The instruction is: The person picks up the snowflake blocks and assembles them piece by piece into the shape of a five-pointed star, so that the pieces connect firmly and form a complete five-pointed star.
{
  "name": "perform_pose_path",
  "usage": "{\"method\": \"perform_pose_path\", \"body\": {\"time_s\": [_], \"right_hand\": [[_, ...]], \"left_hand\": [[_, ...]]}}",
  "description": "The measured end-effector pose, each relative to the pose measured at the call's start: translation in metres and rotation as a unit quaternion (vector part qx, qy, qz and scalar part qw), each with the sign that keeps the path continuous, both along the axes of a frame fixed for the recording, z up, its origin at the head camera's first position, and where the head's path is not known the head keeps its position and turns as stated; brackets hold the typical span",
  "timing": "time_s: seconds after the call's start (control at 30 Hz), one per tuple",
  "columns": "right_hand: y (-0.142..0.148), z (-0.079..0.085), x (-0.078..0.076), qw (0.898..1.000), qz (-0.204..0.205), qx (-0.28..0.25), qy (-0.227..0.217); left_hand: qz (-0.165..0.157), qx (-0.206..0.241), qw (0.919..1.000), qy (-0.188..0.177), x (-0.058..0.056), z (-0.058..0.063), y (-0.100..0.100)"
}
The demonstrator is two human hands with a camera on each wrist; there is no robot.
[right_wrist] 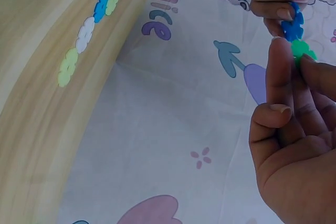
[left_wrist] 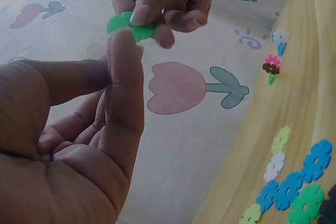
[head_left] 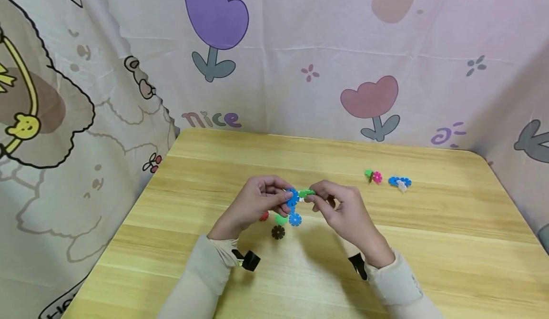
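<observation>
Above the middle of the table, my left hand [head_left: 268, 197] pinches a blue snowflake disc [head_left: 292, 197] between thumb and fingers. Facing it, my right hand [head_left: 343, 207] pinches a green snowflake disc [head_left: 306, 193]. The two discs meet edge to edge; in the right wrist view the green disc [right_wrist: 303, 50] sits against the lower end of the blue disc [right_wrist: 294, 23]. From the left wrist view, my left fingers hide the blue disc, while the green disc [left_wrist: 131, 26] shows under the right thumb.
Below the hands lie loose discs: a black disc [head_left: 278, 232], a light blue disc [head_left: 295, 219], a green disc [head_left: 280, 220] and a partly hidden red disc [head_left: 264, 216]. Further right sit a joined green, brown and pink cluster [head_left: 377, 177] and a blue and white cluster [head_left: 401, 183].
</observation>
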State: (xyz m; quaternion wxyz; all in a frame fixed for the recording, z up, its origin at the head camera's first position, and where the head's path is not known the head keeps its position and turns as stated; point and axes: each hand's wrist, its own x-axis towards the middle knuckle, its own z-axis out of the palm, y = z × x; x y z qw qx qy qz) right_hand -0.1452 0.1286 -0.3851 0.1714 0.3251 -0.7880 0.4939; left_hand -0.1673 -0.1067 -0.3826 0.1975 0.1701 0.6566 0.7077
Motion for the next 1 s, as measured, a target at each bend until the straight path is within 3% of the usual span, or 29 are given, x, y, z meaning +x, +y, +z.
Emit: {"method": "perform_pose_path", "body": {"time_s": [0.23, 0.53, 0.83, 1.0], "right_hand": [[0.0, -0.003, 0.0, 1.0, 0.005, -0.001, 0.027], [-0.002, -0.005, 0.001, 0.996, -0.022, -0.013, 0.082], [0.005, 0.001, -0.003, 0.988, -0.028, 0.062, 0.139], [0.006, 0.0, -0.005, 0.988, -0.021, 0.074, 0.131]], "left_hand": [[-0.015, 0.014, 0.9997, -0.017, 0.001, -0.002, 0.005], [0.013, 0.041, 0.9979, -0.048, 0.008, 0.002, 0.016], [0.032, 0.039, 0.9961, -0.072, 0.012, 0.004, 0.025], [0.035, 0.043, 0.9945, -0.089, 0.012, 0.001, 0.026]]}}
